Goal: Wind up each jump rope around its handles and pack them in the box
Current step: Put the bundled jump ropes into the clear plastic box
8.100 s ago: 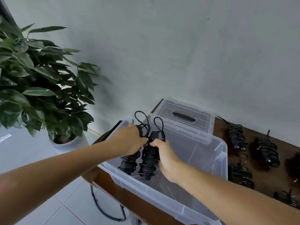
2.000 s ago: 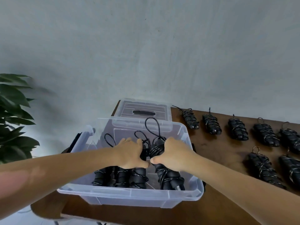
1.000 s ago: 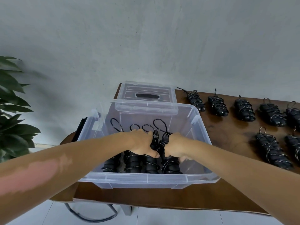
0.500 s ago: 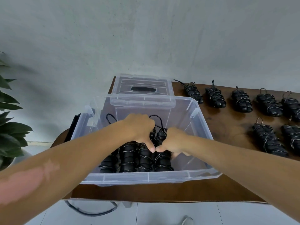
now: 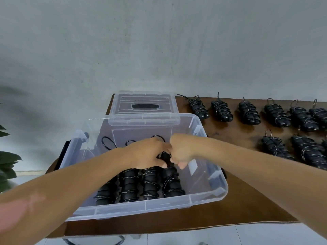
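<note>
Reaching into the clear plastic box [image 5: 208, 195] from the near side, both bare hands meet over the upper end of the rightmost wound jump rope [image 5: 170, 181]. The left hand [image 5: 146, 154] lies palm down with its fingers curled over the bundle tops; whether those fingers actually clamp anything cannot be told, since the hand covers the contact. The right hand [image 5: 180, 152] is clenched into a fist just beside it, knuckles touching the left fingertips, and appears to pinch the black handle end showing between the two hands, though the grip itself is hidden.

Four wound bundles stand side by side in the box, leaning toward the near wall. The leftmost [image 5: 106, 193] is partly covered by the left forearm, and the upper ends of all four vanish under the hands. Rope loops [image 5: 108, 143] poke up behind the hands against the far wall.

Behind the box lies its lid [image 5: 143, 105] with a dark handle, its near edge blocked by the box rim. More wound ropes [image 5: 221, 110] lie in rows on the brown worktop [image 5: 235, 200] to the right; the outermost are cut off by the frame edge. Plant leaves [image 5: 7, 161] at the left edge are blurred and partly out of frame.
</note>
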### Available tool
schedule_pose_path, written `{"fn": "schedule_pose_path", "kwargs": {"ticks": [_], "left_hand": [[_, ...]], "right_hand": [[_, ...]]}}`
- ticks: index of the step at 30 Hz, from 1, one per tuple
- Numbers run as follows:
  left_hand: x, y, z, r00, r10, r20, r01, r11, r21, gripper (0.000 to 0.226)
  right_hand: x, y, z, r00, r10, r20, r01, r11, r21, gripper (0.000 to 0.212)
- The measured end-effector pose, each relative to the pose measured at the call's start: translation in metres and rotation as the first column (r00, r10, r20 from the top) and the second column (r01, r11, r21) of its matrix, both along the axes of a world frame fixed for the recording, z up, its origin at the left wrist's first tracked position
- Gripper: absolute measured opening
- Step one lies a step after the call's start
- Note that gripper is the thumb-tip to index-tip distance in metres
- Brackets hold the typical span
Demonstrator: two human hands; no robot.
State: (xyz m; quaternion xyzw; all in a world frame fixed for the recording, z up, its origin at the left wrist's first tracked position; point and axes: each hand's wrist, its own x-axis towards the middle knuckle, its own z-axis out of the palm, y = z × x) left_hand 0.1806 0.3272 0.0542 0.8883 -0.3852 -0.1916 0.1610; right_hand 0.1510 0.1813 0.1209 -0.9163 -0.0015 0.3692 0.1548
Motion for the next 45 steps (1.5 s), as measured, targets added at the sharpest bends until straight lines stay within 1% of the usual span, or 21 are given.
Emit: {"fn": "schedule_pose_path", "kwargs": {"ticks": [1,2,3,4,6,7,9,10,14,19,21,23,27,32,35,36,37,40,41,43,45], "left_hand": [[0.000,0.000,-0.001,1.000,-0.001,0.010,0.000,1.000,0.020,0.035],[0.000,0.000,0.000,1.000,-0.007,0.017,0.006,0.999,0.037,0.040],[-0.001,-0.001,0.000,1.000,-0.017,0.013,0.016,0.999,0.048,0.044],[-0.001,-0.002,0.001,0.999,-0.035,0.003,0.034,0.998,0.059,0.047],[0.000,-0.001,0.002,0.996,-0.084,-0.016,0.085,0.992,0.094,0.048],[0.001,-0.001,0.002,0.995,-0.101,-0.027,0.104,0.988,0.116,0.048],[0.004,-0.003,0.004,0.992,-0.114,-0.049,0.120,0.982,0.147,0.047],[0.006,-0.005,0.005,0.992,-0.114,-0.059,0.122,0.980,0.155,0.047],[0.015,-0.018,0.008,0.990,-0.110,-0.083,0.122,0.981,0.152,0.047],[0.027,-0.030,0.008,0.990,-0.099,-0.098,0.114,0.980,0.163,0.048],[0.032,-0.035,0.007,0.990,-0.091,-0.104,0.106,0.982,0.158,0.048],[0.037,-0.039,0.007,0.991,-0.079,-0.111,0.096,0.983,0.156,0.048],[0.047,-0.048,0.006,0.992,-0.056,-0.115,0.073,0.985,0.153,0.048],[0.057,-0.056,0.005,0.994,-0.024,-0.107,0.040,0.988,0.151,0.049],[0.062,-0.060,0.005,0.995,-0.013,-0.101,0.030,0.986,0.163,0.050],[0.063,-0.060,0.005,0.995,-0.011,-0.100,0.027,0.986,0.166,0.051],[0.064,-0.061,0.005,0.995,-0.010,-0.097,0.026,0.986,0.168,0.051],[0.067,-0.065,0.005,0.997,-0.012,-0.082,0.026,0.983,0.181,0.053],[0.067,-0.066,0.005,0.997,-0.016,-0.076,0.030,0.981,0.193,0.054],[0.067,-0.068,0.003,0.997,-0.033,-0.071,0.048,0.975,0.219,0.054],[0.066,-0.069,0.003,0.996,-0.044,-0.071,0.060,0.968,0.244,0.053]], "right_hand": [[0.001,-0.002,0.012,0.997,0.064,0.046,-0.065,0.998,0.013,0.025],[0.006,-0.007,0.021,0.997,-0.007,0.080,-0.002,0.994,0.113,0.025],[0.015,-0.014,0.029,0.986,-0.114,0.120,0.080,0.963,0.257,0.021],[0.024,-0.022,0.037,0.962,-0.188,0.200,0.106,0.925,0.364,0.016],[0.041,-0.043,0.050,0.855,-0.381,0.351,0.184,0.856,0.482,0.013],[0.049,-0.052,0.051,0.804,-0.462,0.374,0.221,0.817,0.533,0.013],[0.067,-0.071,0.045,0.719,-0.581,0.382,0.309,0.759,0.573,0.015],[0.075,-0.080,0.039,0.693,-0.611,0.382,0.347,0.748,0.566,0.015],[0.101,-0.118,0.009,0.646,-0.668,0.369,0.448,0.723,0.526,0.016],[0.129,-0.152,-0.029,0.653,-0.633,0.415,0.478,0.770,0.422,0.023],[0.140,-0.165,-0.044,0.666,-0.571,0.480,0.456,0.821,0.343,0.025],[0.147,-0.173,-0.055,0.699,-0.509,0.503,0.422,0.861,0.284,0.029],[0.170,-0.187,-0.069,0.782,-0.453,0.428,0.389,0.891,0.234,0.057],[0.205,-0.196,-0.079,0.791,-0.488,0.369,0.398,0.868,0.296,0.073],[0.223,-0.197,-0.088,0.812,-0.505,0.293,0.431,0.857,0.283,0.082],[0.226,-0.195,-0.091,0.817,-0.518,0.254,0.445,0.846,0.295,0.082],[0.228,-0.193,-0.093,0.814,-0.537,0.223,0.458,0.828,0.324,0.075],[0.234,-0.190,-0.098,0.791,-0.577,0.205,0.490,0.797,0.354,0.047],[0.237,-0.191,-0.100,0.788,-0.582,0.201,0.497,0.794,0.350,0.042],[0.242,-0.192,-0.103,0.791,-0.585,0.178,0.504,0.789,0.352,0.038],[0.243,-0.193,-0.103,0.801,-0.581,0.145,0.502,0.783,0.367,0.046]]}}
